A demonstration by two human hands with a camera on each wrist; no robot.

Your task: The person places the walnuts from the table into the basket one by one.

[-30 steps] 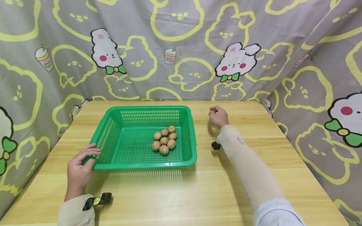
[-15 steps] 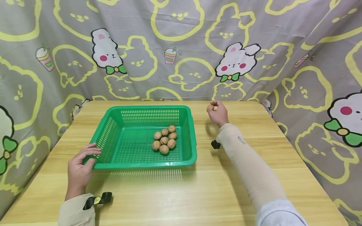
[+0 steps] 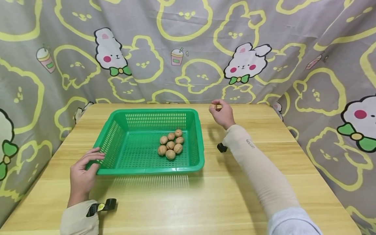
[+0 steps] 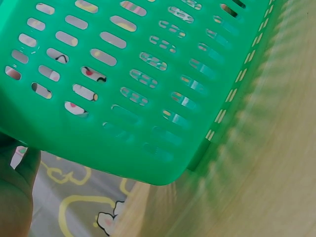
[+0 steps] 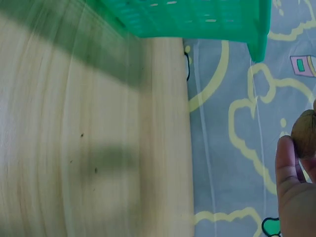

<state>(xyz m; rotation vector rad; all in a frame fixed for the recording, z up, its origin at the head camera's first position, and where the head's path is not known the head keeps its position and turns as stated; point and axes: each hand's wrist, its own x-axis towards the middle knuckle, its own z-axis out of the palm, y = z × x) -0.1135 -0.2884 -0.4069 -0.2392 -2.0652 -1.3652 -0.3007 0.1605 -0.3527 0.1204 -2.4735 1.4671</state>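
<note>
Up and to the right of a green plastic basket (image 3: 149,171), the right hand (image 3: 224,115) pinches a walnut (image 3: 213,106) between thumb and fingers, above the tabletop. The right wrist view catches that same walnut (image 5: 304,133) at its right edge, with the thumb beside it. At the basket's near left corner, the left hand (image 3: 82,178) holds the rim, fingers over it. In the left wrist view the thumb of the left hand (image 4: 17,192) meets the slotted basket wall (image 4: 89,133). Several walnuts (image 3: 170,145) lie grouped on the right part of the basket floor.
The basket stands on a wooden table (image 3: 164,205) with its back edge near a patterned grey curtain (image 3: 141,88). A black wrist camera (image 3: 110,204) juts from the left wrist, another black camera (image 3: 222,148) from the right.
With the walnut between its fingers, the right hand has risen and moved left toward the basket. The left hand and the basket have stayed in place.
</note>
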